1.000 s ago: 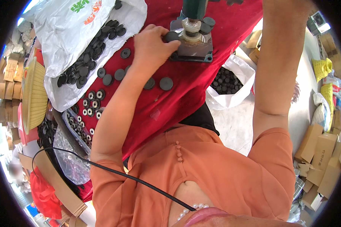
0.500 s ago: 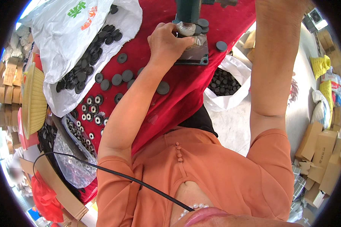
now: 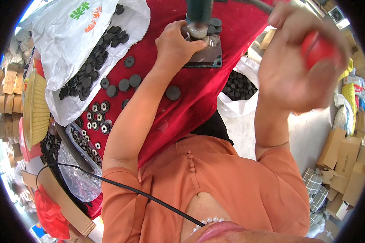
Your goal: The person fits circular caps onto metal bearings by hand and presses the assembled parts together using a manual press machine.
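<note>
My right hand [image 3: 302, 60], blurred by motion, is raised at the upper right, its fingers wrapped round a red ball knob [image 3: 318, 50]. A dark lever bar [image 3: 260, 5] runs toward it from the top edge. My left hand [image 3: 172, 42] curls at the base plate [image 3: 207, 58] of a dark green press [image 3: 199, 12], thumb and fingers round the spot under its ram. A whitish, wrapped lump [image 3: 197, 30] sits there, beneath the ram. Whatever lies between those fingers is hidden. Several black discs [image 3: 215, 25] are stacked on the plate beside it.
Black discs [image 3: 125, 84] and metal-centred wheels [image 3: 104, 106] lie on the red cloth [image 3: 182, 113]. More discs rest on a white sack [image 3: 77, 44] at left. A white bag [image 3: 235, 107] of black pieces stands below the table's right side. Cardboard boxes [image 3: 344, 166] are at right.
My right hand has come down and nearer, bringing the red knob into view; before, only the forearm showed. My left hand stays at the press, barely shifted.
</note>
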{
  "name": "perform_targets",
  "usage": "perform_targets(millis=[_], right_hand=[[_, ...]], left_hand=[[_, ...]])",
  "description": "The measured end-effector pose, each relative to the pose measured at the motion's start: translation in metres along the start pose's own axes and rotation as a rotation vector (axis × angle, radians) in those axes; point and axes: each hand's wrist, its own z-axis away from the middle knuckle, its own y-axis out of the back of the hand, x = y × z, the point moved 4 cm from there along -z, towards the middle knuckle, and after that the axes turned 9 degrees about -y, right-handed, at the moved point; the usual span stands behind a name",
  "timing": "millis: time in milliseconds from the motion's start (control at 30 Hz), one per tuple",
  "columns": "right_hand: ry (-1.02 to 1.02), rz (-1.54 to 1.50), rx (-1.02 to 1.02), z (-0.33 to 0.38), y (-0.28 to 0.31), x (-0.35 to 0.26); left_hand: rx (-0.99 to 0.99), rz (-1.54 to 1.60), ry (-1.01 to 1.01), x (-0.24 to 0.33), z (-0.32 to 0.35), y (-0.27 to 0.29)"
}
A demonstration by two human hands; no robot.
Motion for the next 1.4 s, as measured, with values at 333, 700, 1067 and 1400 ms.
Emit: perform_targets(millis=[333, 700, 1067, 1400], right_hand=[[0.146, 0.448, -0.260, 0.009, 0.003, -0.004], [-1.282, -0.513, 0.282, -0.225, 0.014, 0.088], [-0.691, 0.613, -0.007, -0.037, 0.110, 0.223], [-0.814, 1.133, -0.521, -0.021, 0.088, 0.257]], left_hand=[[-0.125, -0.014, 0.109, 0.019, 0.011, 0.050], [-0.301, -0.022, -0.088, 0.051, 0.042, 0.050], [-0.308, -0.102, -0.312, 0.087, 0.065, 0.025], [-0.274, -0.205, -0.329, 0.091, 0.061, -0.023]])
